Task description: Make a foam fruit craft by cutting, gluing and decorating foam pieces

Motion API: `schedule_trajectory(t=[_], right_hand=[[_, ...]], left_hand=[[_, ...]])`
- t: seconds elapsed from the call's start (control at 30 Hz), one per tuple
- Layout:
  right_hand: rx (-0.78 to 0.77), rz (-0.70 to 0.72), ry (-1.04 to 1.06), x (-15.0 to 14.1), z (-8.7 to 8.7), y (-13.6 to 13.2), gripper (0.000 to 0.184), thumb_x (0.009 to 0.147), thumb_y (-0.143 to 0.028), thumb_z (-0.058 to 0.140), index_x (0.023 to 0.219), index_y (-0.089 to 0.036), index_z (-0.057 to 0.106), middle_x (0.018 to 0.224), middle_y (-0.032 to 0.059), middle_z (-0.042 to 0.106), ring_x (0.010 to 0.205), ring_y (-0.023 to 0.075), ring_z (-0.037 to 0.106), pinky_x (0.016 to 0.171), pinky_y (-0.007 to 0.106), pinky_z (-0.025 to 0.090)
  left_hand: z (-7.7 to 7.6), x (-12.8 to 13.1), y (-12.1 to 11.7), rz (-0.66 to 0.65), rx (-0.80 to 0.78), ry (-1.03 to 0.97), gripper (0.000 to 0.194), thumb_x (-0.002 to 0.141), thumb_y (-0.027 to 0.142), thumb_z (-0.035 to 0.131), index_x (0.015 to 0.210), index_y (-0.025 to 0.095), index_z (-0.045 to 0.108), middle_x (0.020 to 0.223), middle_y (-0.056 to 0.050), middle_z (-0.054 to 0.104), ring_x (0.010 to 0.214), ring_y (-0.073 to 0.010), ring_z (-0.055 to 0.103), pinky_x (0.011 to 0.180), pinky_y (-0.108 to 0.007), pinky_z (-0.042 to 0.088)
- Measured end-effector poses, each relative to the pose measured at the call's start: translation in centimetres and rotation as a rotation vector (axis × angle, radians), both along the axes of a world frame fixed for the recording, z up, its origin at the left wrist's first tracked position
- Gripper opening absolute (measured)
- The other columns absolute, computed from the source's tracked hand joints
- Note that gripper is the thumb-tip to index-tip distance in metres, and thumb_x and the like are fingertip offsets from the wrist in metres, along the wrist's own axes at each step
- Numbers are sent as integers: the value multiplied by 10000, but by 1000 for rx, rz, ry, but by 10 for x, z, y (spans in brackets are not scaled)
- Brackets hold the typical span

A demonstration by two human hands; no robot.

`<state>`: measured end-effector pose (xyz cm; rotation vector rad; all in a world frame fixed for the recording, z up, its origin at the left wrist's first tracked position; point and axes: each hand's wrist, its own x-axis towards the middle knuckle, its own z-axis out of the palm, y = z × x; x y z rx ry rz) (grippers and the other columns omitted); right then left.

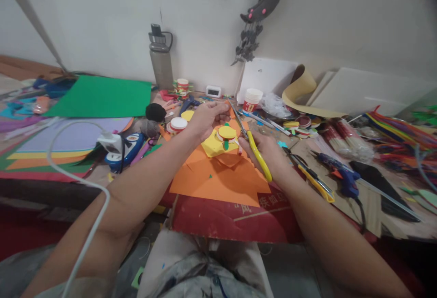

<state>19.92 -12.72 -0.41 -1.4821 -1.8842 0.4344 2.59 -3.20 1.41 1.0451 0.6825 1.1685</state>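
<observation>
At the middle of the counter (pixel 392 207), on an orange sheet (pixel 218 175), sits a small yellow paper piece (pixel 218 144) topped by a round yellow-capped disc with a red-and-white rim. The left hand (pixel 206 118), at its 11 o'clock, pinches a paper edge shut, while the right hand (pixel 268 150), at 3 o'clock, grips yellow-handled scissors (pixel 254 150). This looks like mid-trimming; a clean cut needs the blades aligned and the paper taut.

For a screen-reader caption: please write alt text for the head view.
A right hand holds yellow-handled scissors beside a paper-cup craft on orange paper, while the left hand pinches the sheet's far edge on a cluttered table.
</observation>
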Motion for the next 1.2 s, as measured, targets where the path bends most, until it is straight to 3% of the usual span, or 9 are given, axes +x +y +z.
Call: schedule_trajectory(t=[0.53,0.73,0.87,0.97,1.2], right_hand=[[-58,-76,-20,-6,-5,-5,376,998,-508,521,741,-234,539,585,25,592,547,167,576,554,273,379],[-53,-105,10,1,-14,3,388,994,-554,528,809,-223,609,619,44,636,581,190,625,558,274,412],[4,-186,-25,22,-23,22,422,1002,-569,496,921,-209,702,718,85,722,703,239,695,610,297,472],[25,-282,-172,36,-25,34,383,995,-497,532,1031,-202,774,867,125,791,864,287,746,719,332,526],[-152,-491,-504,45,-19,39,384,967,-334,594,1297,-202,741,1219,185,791,1158,360,743,933,400,540]], left_hand=[[0,1,0,-23,-18,2,212,855,98,704,680,126,587,587,26,600,505,-46,553,552,-182,407],[-1,-1,2,-10,-28,10,195,867,115,701,706,126,591,607,24,619,518,-45,573,564,-184,410],[-2,-4,5,21,-43,44,198,876,99,684,716,136,572,609,18,639,535,-53,609,565,-178,402],[-5,-4,9,25,-57,62,210,881,86,673,714,140,557,603,16,640,528,-52,612,556,-174,392],[-16,-2,15,17,-10,67,252,827,88,716,709,160,505,693,-1,700,531,-40,600,542,-162,401]])
